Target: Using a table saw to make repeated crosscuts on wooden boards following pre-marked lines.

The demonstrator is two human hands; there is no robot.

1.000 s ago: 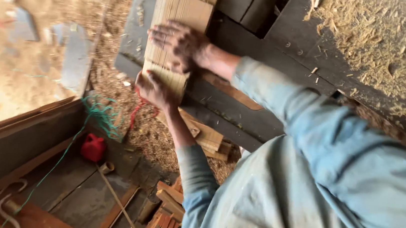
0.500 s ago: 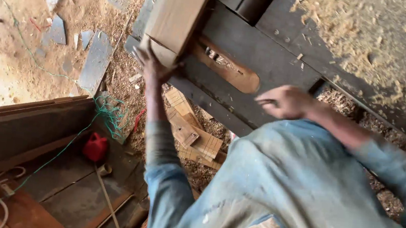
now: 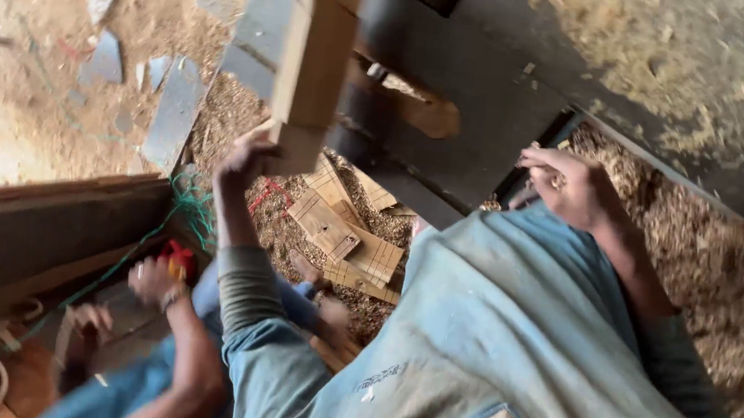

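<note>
Gripping wood plank at bottom end w/ left hand fingers; right hand loosely curled, holding nothing.

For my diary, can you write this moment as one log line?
left hand: grips wooden plank end | right hand: at dark table edge | nearby: sawdust, co-worker's hand

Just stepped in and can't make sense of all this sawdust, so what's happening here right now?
A person in a light blue shirt is at a dark sawdust-strewn workbench. Their left hand grips the lower end of a pale wooden plank over the bench, while the right hand rests apart at the bench edge. Cut wooden blocks lie in the sawdust below. Another person's hand is near a red object lower left.
</note>
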